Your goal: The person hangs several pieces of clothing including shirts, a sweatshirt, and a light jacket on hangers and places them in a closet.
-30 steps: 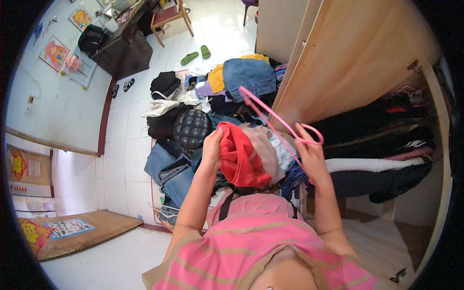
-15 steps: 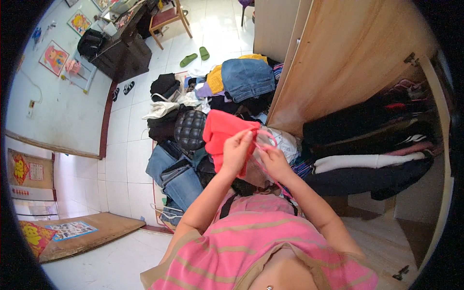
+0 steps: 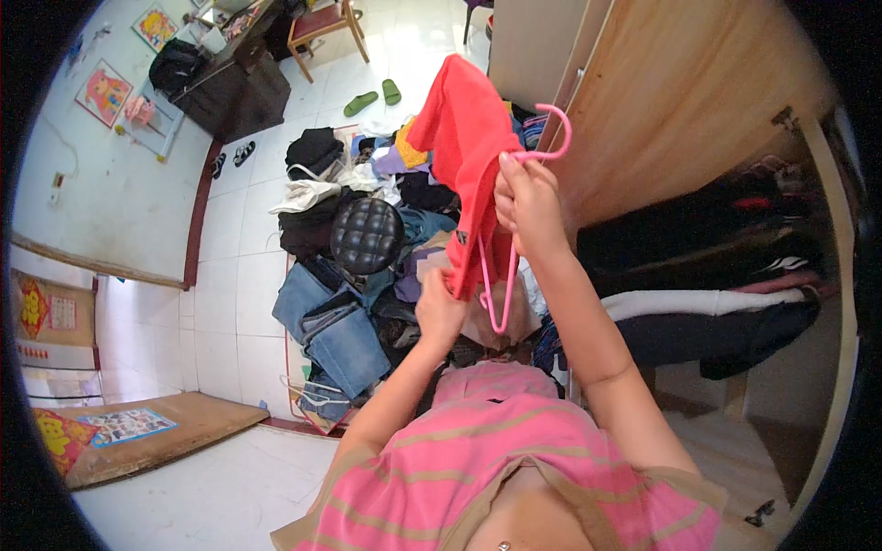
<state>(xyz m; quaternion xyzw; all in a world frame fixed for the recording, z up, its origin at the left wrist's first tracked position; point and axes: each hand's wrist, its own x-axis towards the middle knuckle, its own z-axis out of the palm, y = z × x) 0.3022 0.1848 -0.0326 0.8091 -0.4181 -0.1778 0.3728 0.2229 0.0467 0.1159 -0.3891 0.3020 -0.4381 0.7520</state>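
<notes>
In the lower left of the frame, white hangers [image 3: 319, 398] lie beside folded blue jeans [image 3: 349, 355]. Above the jeans is a round black tufted seat [image 3: 367, 236], with clothes piled around it. Near centre, the left hand [image 3: 442, 308] has its fingers closed on the lower edge of a red garment [image 3: 465, 124]. The garment extends upward to upper centre. A pink hanger [image 3: 509, 280] is beside the garment, hook upward. The right hand [image 3: 531, 204] has its fingers closed around the hanger below the hook. At right, a wooden wardrobe door [image 3: 698, 101] stands above hanging clothes [image 3: 703, 303].
</notes>
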